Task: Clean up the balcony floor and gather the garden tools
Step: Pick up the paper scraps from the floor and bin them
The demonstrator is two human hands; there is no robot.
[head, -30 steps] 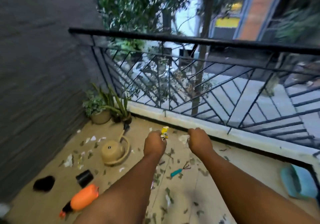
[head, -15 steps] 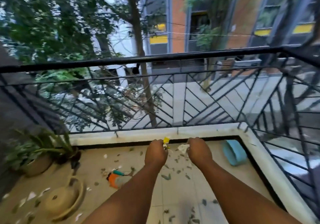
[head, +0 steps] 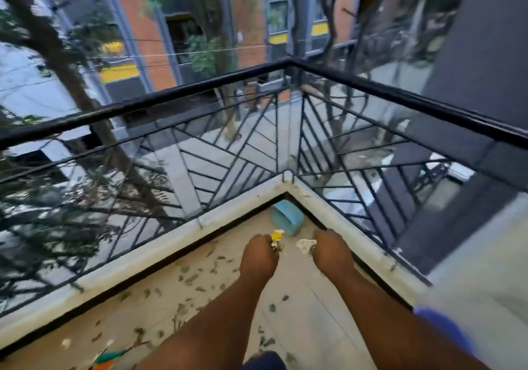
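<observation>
Head view: both arms are stretched forward over the balcony floor (head: pixel 308 306), towards the corner where the blue bin (head: pixel 287 221) lies tipped on its side against the low curb. The most likely mishap, it is judged, is loss of the light scraps before the bin is reached: both are held only at the fingertips, near the open railing (head: pixel 200 86), and a gust or a slackened pinch could send them through the bars or back onto the tiles. A second risk lies underfoot, since dry leaves (head: pixel 191 278) are scattered across the floor and a garden tool with a green handle (head: pixel 110 356) lies at the lower left, where it could be stepped on.

The left hand (head: pixel 258 255) is clenched, and a yellow wrapper scrap (head: pixel 276 238) is pinched at its fingers, standing up above the knuckles. The right hand (head: pixel 331 251) is likewise curled, with a crumpled white paper scrap (head: pixel 305 245) gripped at its inner edge. How tightly either scrap is held cannot be told, as the fingertips are hidden behind the knuckles.
</observation>
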